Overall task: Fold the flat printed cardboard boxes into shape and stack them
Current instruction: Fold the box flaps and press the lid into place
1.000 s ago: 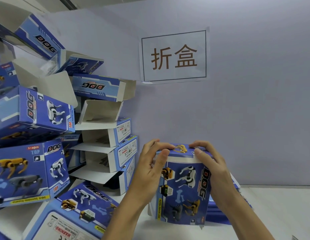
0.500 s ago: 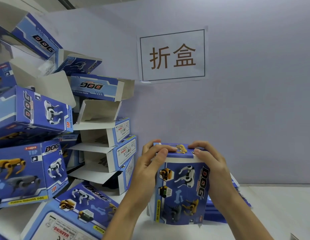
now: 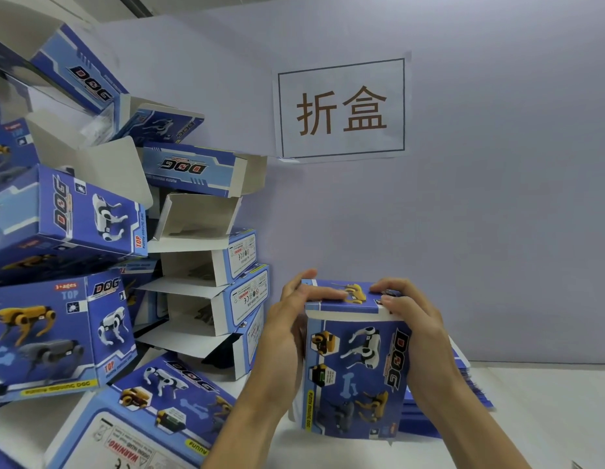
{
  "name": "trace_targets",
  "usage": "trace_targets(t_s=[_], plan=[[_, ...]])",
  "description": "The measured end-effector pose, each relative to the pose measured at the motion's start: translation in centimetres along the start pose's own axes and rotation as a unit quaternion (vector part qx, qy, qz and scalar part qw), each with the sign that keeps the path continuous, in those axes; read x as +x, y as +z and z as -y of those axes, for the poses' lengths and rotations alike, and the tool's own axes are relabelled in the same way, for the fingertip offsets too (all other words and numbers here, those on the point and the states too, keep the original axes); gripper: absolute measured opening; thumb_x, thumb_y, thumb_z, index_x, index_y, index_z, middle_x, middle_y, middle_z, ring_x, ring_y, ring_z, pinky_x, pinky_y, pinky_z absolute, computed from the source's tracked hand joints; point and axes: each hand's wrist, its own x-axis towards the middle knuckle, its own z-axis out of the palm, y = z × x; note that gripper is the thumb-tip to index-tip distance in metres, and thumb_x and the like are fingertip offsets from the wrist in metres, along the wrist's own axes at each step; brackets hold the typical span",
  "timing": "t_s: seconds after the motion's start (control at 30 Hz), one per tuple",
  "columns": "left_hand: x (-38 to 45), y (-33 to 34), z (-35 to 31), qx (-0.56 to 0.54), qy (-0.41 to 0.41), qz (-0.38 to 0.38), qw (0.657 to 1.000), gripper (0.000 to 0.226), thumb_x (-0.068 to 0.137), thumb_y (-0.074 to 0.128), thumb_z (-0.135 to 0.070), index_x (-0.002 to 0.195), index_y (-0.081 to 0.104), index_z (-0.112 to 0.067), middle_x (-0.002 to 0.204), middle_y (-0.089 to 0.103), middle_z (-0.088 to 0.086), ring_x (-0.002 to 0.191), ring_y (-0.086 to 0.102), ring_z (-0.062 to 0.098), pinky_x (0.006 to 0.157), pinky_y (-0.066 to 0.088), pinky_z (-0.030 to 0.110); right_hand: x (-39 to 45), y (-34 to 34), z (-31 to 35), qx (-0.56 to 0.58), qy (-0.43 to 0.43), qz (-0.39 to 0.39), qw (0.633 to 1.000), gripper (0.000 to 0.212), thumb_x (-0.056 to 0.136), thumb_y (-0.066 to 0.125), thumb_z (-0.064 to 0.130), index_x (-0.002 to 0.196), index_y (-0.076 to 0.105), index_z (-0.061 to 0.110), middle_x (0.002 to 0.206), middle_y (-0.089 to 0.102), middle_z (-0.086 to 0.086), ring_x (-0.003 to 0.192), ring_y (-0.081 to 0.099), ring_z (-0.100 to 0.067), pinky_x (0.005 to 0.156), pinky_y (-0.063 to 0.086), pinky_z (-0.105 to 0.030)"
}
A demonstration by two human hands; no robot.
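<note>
Both hands grasp one upright box [image 3: 357,374] standing on the white table [image 3: 538,418], in front of the stack of flat boxes [image 3: 463,384]. To the left, the pile of folded boxes [image 3: 101,265] leans against the wall, several with end flaps not tucked in. The left hand [image 3: 287,336] is wrapped around the left wall of the box, its fingers [image 3: 323,294] laid flat over the top flap [image 3: 348,296]. The right hand [image 3: 418,328] is curled over the right top corner, and the flap is pressed down from that side. The flap appears nearly seated, with a white edge showing along the front. To finish the closure well, even downward pressure should be applied across the flap while the side walls are kept square. The tuck tongue should be guided inside the front wall rather than forced against it. Excess squeeze should be avoided, since thin card is likely to buckle. The paper sign [image 3: 341,110] is fixed to the wall above.
</note>
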Motion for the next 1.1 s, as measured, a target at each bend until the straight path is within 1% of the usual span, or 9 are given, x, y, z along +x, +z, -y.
trace_targets(t_s=[0.13,0.33,0.53,0.6,0.7,0.8,0.9,0.97,1.1], plan=[[0.0,0.3,-0.1,0.051,0.023,-0.012,0.998,0.039,0.089,0.050,-0.049,0.087,0.080,-0.022,0.136,0.053,-0.013,0.115,0.064,0.006,0.075,0.058,0.024,0.1,0.1,-0.1,0.008,-0.007,0.001,1.000,0.015,0.079,0.057,0.035,0.088,0.064,0.026,0.083,0.071,-0.009,0.071,0.073,-0.030,0.048,0.055,-0.032],[-0.3,0.8,0.2,0.118,0.059,0.003,0.991,0.039,0.092,0.044,-0.042,0.091,0.080,-0.026,0.137,0.050,-0.019,0.122,0.054,-0.005,0.082,0.057,0.025,0.0,-0.2,-0.1,0.035,-0.002,0.002,0.999,0.018,0.079,0.059,0.037,0.095,0.060,0.029,0.086,0.072,-0.013,0.072,0.072,-0.032,0.055,0.058,-0.035],[-0.3,0.8,0.0,0.113,0.036,-0.024,0.993,0.027,0.078,0.061,-0.051,0.089,0.073,-0.029,0.126,0.055,-0.022,0.114,0.062,0.003,0.068,0.059,0.026,-0.3,0.3,0.4,0.037,0.001,0.019,0.999,0.017,0.078,0.062,0.037,0.093,0.061,0.030,0.088,0.073,-0.010,0.075,0.073,-0.031,0.056,0.059,-0.037],[-0.3,0.6,0.1,0.116,0.030,-0.035,0.992,0.008,0.089,0.061,-0.035,0.086,0.067,-0.031,0.120,0.060,-0.013,0.109,0.068,0.015,0.065,0.060,0.030,-0.4,0.9,0.4,0.037,-0.002,0.029,0.999,0.013,0.080,0.061,0.034,0.092,0.060,0.028,0.090,0.071,-0.010,0.076,0.073,-0.031,0.055,0.059,-0.037],[-0.2,0.2,0.2,0.135,0.042,-0.053,0.989,0.029,0.100,0.051,-0.013,0.083,0.064,-0.033,0.120,0.062,0.004,0.103,0.071,0.026,0.071,0.061,0.044,-0.6,1.5,0.3,0.030,0.004,0.030,0.999,0.010,0.079,0.060,0.031,0.089,0.060,0.029,0.101,0.066,-0.013,0.079,0.074,-0.031,0.052,0.057,-0.033],[0.0,-0.1,-0.2,0.129,0.027,-0.061,0.989,0.016,0.092,0.057,-0.021,0.082,0.067,-0.029,0.122,0.061,0.000,0.105,0.070,0.027,0.079,0.055,0.060,-0.6,1.2,0.3,0.025,0.022,0.062,0.998,0.013,0.081,0.061,0.033,0.093,0.060,0.031,0.104,0.067,-0.014,0.082,0.074,-0.031,0.056,0.059,-0.035],[0.3,-0.6,-0.1,0.113,0.013,-0.081,0.990,0.022,0.093,0.055,-0.016,0.080,0.069,-0.025,0.119,0.064,0.000,0.107,0.069,0.031,0.082,0.053,0.062,-0.7,0.3,0.5,0.026,0.011,0.118,0.993,0.030,0.081,0.070,0.034,0.109,0.062,0.033,0.107,0.072,-0.006,0.094,0.073,-0.033,0.069,0.061,-0.042],[0.5,-0.9,-0.2,0.094,0.007,-0.074,0.993,0.024,0.095,0.051,-0.014,0.081,0.068,-0.024,0.108,0.070,0.006,0.098,0.072,0.033,0.082,0.052,0.066,-0.8,0.1,0.6,0.000,-0.014,0.129,0.992,0.043,0.076,0.078,0.033,0.117,0.063,0.032,0.127,0.065,0.001,0.110,0.068,-0.031,0.077,0.061,-0.044],[0.1,-1.5,-0.3,0.062,-0.011,0.000,0.998,0.012,0.084,0.070,-0.032,0.095,0.068,-0.027,0.111,0.072,0.005,0.098,0.072,0.035,0.076,0.060,0.054,-0.8,0.6,0.7,-0.095,-0.089,0.053,0.990,0.022,0.075,0.083,0.039,0.095,0.074,0.034,0.144,0.045,0.018,0.136,0.048,-0.013,0.095,0.055,-0.047]])
